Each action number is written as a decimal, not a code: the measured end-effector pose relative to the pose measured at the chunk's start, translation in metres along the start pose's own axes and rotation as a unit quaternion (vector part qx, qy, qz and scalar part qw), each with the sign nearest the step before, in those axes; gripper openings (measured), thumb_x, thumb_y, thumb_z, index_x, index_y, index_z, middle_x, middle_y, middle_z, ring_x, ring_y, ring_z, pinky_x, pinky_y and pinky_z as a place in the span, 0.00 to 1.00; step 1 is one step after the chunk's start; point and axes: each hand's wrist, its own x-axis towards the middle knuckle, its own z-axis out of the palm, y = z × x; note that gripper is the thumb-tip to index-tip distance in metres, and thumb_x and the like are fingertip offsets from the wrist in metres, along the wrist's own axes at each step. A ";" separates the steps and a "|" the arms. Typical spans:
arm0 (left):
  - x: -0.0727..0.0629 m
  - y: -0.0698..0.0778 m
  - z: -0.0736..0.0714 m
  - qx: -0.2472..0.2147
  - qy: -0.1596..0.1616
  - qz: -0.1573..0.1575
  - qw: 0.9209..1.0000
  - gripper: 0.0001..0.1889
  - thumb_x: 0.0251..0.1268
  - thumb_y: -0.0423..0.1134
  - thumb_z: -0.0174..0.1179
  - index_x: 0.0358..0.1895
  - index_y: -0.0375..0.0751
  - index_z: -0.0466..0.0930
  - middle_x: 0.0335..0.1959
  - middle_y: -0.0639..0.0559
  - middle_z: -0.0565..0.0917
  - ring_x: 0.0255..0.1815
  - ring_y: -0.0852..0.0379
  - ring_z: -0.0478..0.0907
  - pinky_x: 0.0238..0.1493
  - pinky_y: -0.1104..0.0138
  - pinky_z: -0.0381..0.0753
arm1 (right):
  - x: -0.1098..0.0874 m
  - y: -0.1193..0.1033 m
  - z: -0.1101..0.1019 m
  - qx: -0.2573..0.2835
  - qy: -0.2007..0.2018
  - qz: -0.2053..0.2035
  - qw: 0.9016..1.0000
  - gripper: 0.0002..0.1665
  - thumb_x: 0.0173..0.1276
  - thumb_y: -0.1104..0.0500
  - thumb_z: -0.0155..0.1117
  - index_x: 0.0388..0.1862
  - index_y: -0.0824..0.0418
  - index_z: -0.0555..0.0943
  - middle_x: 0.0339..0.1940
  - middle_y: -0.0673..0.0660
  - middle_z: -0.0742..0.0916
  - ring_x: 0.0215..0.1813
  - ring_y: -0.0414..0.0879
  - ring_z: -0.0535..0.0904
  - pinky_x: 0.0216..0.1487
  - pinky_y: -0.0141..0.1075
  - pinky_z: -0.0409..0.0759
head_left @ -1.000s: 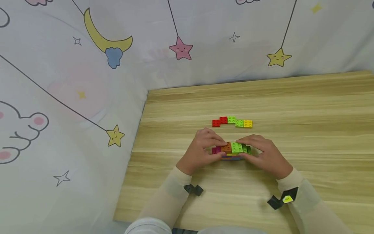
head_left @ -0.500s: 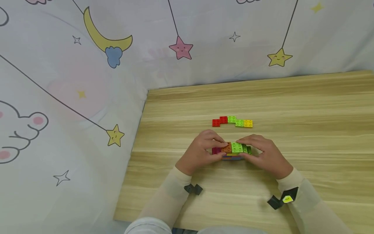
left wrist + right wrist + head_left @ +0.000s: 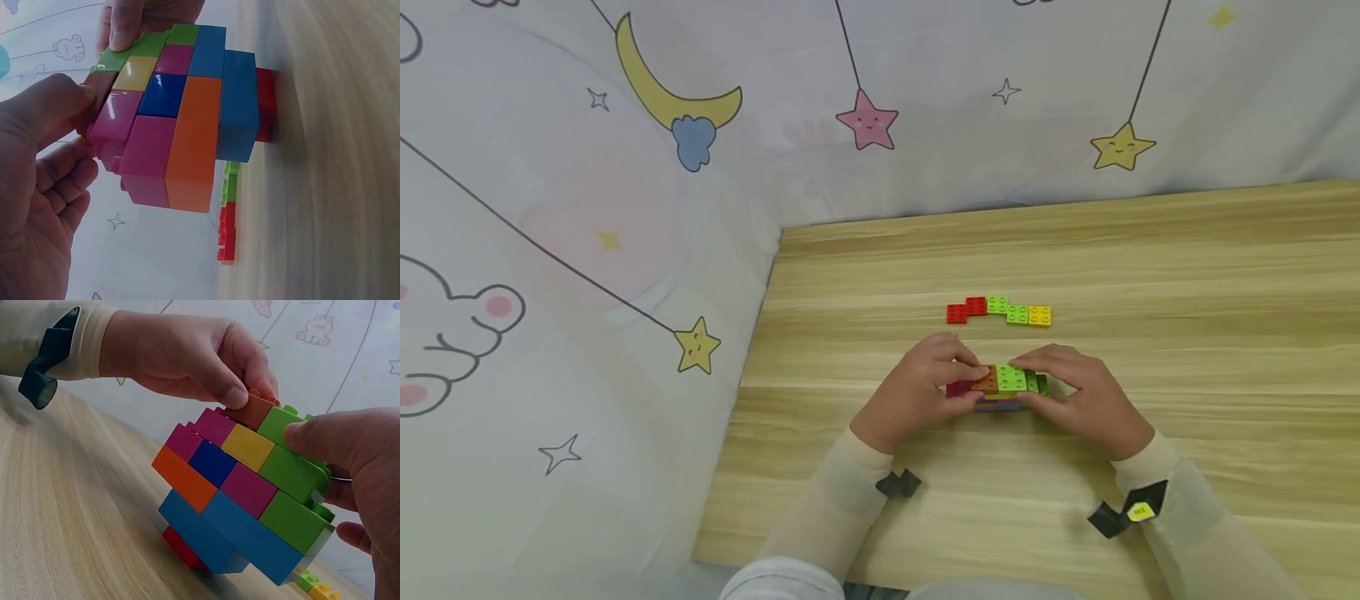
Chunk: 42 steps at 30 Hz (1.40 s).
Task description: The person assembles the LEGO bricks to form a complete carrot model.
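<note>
Moved: only a slight drift of the whole head view is seen since the earlier frame; the left hand [image 3: 917,382] and right hand [image 3: 1086,398] are kept at the stepped stack of studded plastic bricks [image 3: 245,447].
Stack place: it is held over the pale wood-grain tabletop [image 3: 820,350], right of centre in the head frame, and its base is formed by a red plastic brick [image 3: 181,546] next to the wood.
Left hand: the rust-brown square plastic brick [image 3: 252,411] at the top is pinched, with the thumb laid on its near face.
Right hand: the light green square plastic brick [image 3: 1011,378] just beside it is pinched between thumb and fingers.
Middle courses: magenta, yellow, green and dark blue bricks are shown in the right wrist frame's centre.
Lower courses: an orange oblong brick [image 3: 184,477] and two blue oblong bricks [image 3: 256,534] are set above the red one.
Loose row: a zigzag row of red, light green and yellow plastic bricks [image 3: 997,305] is laid beyond the hands; whether they are joined cannot be told.
Backdrop: white cloth printed with stars and a moon [image 3: 955,175] is hung across the head frame's top and left.
</note>
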 end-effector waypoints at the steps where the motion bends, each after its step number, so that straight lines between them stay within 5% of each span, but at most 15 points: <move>1: 0.001 0.001 -0.001 0.005 -0.002 -0.003 1.000 0.13 0.59 0.39 0.77 0.46 0.40 0.93 0.43 0.55 0.86 0.48 0.60 0.76 0.55 0.75 0.74 | 0.000 0.000 0.000 0.000 0.001 0.000 1.000 0.31 0.52 0.68 0.84 0.56 0.54 0.88 0.51 0.49 0.90 0.55 0.43 0.84 0.62 0.23 0.73; 12: 0.004 0.006 0.000 0.016 -0.011 -0.023 1.000 0.14 0.57 0.40 0.78 0.46 0.40 0.93 0.43 0.55 0.86 0.48 0.60 0.76 0.55 0.76 0.75 | -0.001 0.003 -0.002 0.006 0.010 -0.006 1.000 0.31 0.50 0.70 0.84 0.55 0.56 0.89 0.50 0.52 0.91 0.54 0.44 0.85 0.62 0.23 0.73; 20: -0.004 -0.002 0.012 -0.003 0.020 -0.038 0.999 0.15 0.57 0.40 0.78 0.47 0.41 0.92 0.44 0.54 0.87 0.55 0.57 0.79 0.75 0.62 0.66 | -0.002 0.004 -0.002 0.004 0.005 -0.003 1.000 0.31 0.51 0.69 0.84 0.56 0.54 0.88 0.51 0.50 0.91 0.55 0.42 0.85 0.61 0.22 0.73; 28: -0.012 -0.007 0.020 -0.027 0.044 -0.048 0.997 0.20 0.59 0.41 0.78 0.55 0.45 0.88 0.48 0.56 0.87 0.56 0.59 0.77 0.68 0.67 0.72 | 0.002 0.002 -0.001 0.022 0.019 -0.016 0.999 0.31 0.50 0.70 0.84 0.55 0.57 0.88 0.51 0.52 0.91 0.53 0.43 0.86 0.60 0.23 0.75; 37: -0.020 -0.015 0.029 -0.077 0.068 -0.092 0.990 0.27 0.55 0.39 0.80 0.60 0.41 0.86 0.53 0.54 0.89 0.55 0.57 0.79 0.66 0.65 0.76 | -0.002 0.023 -0.012 0.072 0.069 0.065 0.993 0.26 0.63 0.74 0.72 0.59 0.59 0.86 0.55 0.55 0.89 0.60 0.36 0.81 0.64 0.27 0.74; 42: -0.021 -0.020 0.031 -0.112 0.076 -0.106 0.985 0.24 0.55 0.38 0.80 0.56 0.43 0.87 0.49 0.54 0.89 0.54 0.58 0.80 0.64 0.64 0.78 | 0.002 0.061 -0.021 0.017 0.107 0.098 0.989 0.21 0.63 0.72 0.74 0.55 0.62 0.87 0.53 0.58 0.89 0.59 0.31 0.79 0.63 0.22 0.69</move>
